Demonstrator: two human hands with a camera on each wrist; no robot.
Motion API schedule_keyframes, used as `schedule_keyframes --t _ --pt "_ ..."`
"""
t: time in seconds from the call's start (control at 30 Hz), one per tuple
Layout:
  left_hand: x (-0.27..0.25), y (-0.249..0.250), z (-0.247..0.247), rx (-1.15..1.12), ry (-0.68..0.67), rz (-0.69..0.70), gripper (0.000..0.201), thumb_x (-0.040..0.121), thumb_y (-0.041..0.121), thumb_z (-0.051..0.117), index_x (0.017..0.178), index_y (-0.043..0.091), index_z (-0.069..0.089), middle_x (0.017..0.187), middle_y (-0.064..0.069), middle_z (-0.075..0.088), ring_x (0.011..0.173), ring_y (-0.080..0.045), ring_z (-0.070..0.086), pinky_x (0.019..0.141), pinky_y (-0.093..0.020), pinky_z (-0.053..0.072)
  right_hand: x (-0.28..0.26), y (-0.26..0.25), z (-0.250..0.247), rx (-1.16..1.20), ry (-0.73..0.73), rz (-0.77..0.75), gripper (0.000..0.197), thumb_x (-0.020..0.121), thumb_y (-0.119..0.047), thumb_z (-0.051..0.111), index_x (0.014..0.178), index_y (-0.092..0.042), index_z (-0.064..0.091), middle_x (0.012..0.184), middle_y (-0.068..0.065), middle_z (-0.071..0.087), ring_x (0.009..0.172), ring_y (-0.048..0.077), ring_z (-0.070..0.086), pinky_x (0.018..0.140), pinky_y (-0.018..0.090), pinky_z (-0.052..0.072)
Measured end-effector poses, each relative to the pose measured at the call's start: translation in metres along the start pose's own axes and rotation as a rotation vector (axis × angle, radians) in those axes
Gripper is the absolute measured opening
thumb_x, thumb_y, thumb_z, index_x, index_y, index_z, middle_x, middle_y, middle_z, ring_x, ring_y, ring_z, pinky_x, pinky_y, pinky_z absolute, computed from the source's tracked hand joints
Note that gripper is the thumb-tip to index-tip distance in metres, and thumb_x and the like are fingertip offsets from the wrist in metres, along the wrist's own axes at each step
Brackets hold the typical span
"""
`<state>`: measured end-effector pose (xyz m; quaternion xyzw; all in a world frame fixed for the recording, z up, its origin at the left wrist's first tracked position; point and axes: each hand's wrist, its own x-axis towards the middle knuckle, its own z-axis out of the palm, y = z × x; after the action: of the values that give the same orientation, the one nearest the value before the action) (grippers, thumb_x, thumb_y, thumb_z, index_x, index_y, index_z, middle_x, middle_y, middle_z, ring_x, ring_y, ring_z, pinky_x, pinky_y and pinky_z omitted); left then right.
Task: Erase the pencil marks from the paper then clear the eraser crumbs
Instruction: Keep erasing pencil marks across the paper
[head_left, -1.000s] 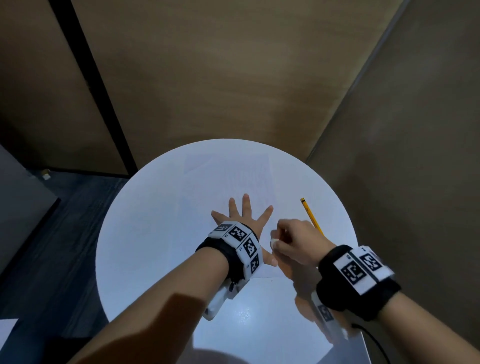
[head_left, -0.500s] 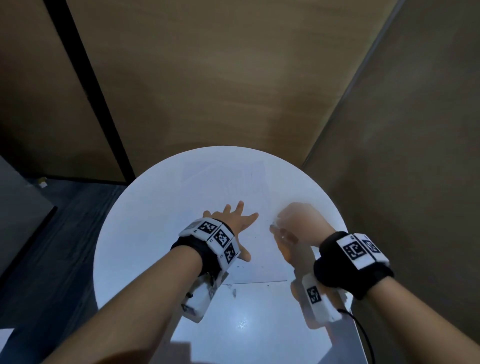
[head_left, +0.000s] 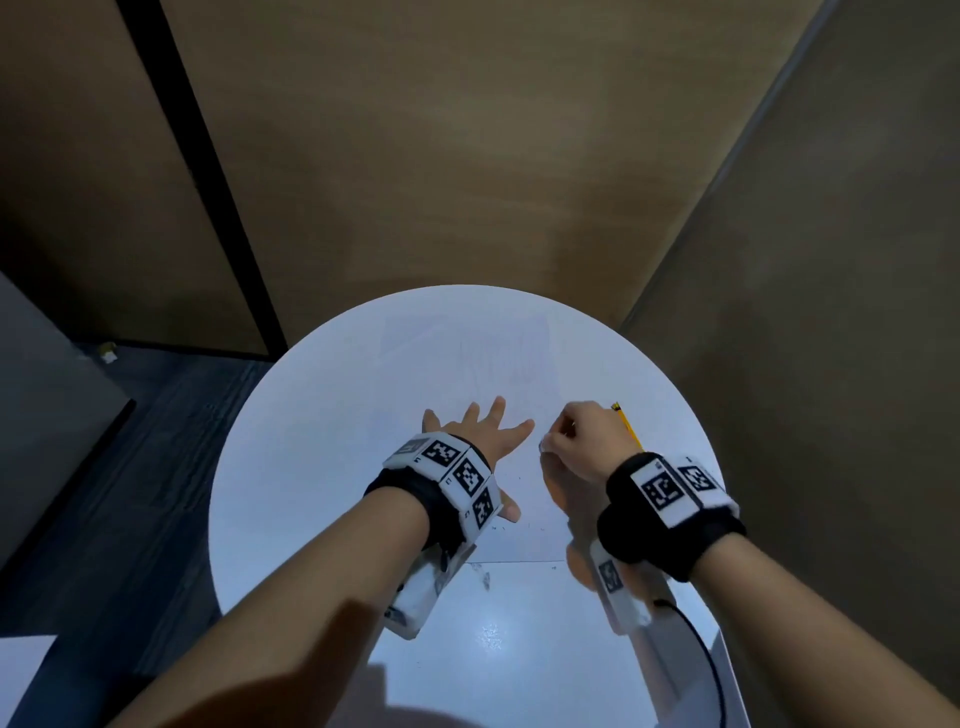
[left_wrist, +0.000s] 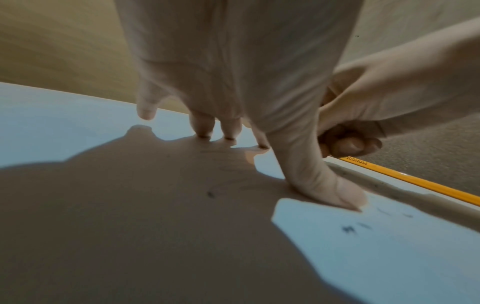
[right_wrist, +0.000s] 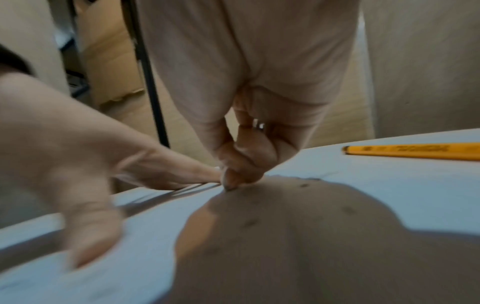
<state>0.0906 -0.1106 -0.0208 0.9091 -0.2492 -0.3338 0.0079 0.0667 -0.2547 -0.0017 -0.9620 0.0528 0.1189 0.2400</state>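
Pencil again visible behind R hand.

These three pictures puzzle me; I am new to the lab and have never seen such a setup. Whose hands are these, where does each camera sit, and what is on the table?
No machine here: a person works with bare hands, wearing a camera on the head and one on each wrist. The head view looks down at a round white table with a sheet of paper on it. The left hand lies flat with fingers spread, pressing the paper down. The right hand is curled, pinching something small and white, probably the eraser. A yellow pencil lies beside it. The wrist views look along each hand; dark crumbs dot the paper.
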Motion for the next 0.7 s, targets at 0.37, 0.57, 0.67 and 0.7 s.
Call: schedule_keyframes --t 0.37,0.57,0.67,0.7 --pt "0.0 -0.006 0.006 -0.07 0.063 0.02 0.114 0.075 0.053 0.072 0.15 0.031 -0.012 0.157 0.003 -0.02 0.146 -0.025 -0.012 0.109 -0.064 0.0 -0.005 -0.016 0.019 0.005 -0.054 -0.035 0.017 0.09 -0.014 0.052 0.096 -0.001 0.06 0.102 0.013 0.064 0.093 0.024 0.059 0.068 0.024 0.04" --pt "0.003 -0.01 0.012 -0.096 0.092 0.032 0.117 0.074 0.056 0.071 0.15 0.028 -0.014 0.157 0.006 -0.02 0.146 -0.021 -0.012 0.111 -0.061 -0.001 0.003 -0.017 0.012 -0.031 -0.065 -0.037 0.019 0.09 -0.014 0.052 0.099 -0.001 0.062 0.105 0.013 0.065 0.096 0.024 0.059 0.075 0.026 0.043" --pt "0.004 -0.011 0.014 -0.098 0.103 0.025 0.117 0.074 0.056 0.071 0.15 0.028 -0.014 0.157 0.006 -0.019 0.146 -0.02 -0.012 0.111 -0.06 -0.002 0.001 -0.02 0.015 -0.024 -0.048 -0.031 0.017 0.09 -0.014 0.053 0.099 -0.002 0.062 0.105 0.012 0.064 0.097 0.024 0.059 0.072 0.024 0.04" --pt "0.003 -0.01 0.013 -0.095 0.105 0.022 0.116 0.075 0.052 0.072 0.15 0.027 -0.013 0.157 0.006 -0.019 0.146 -0.02 -0.012 0.112 -0.06 -0.001 -0.005 -0.021 0.019 -0.047 -0.108 -0.064 0.016 0.09 -0.014 0.053 0.098 -0.003 0.061 0.104 0.011 0.064 0.096 0.022 0.059 0.071 0.023 0.039"
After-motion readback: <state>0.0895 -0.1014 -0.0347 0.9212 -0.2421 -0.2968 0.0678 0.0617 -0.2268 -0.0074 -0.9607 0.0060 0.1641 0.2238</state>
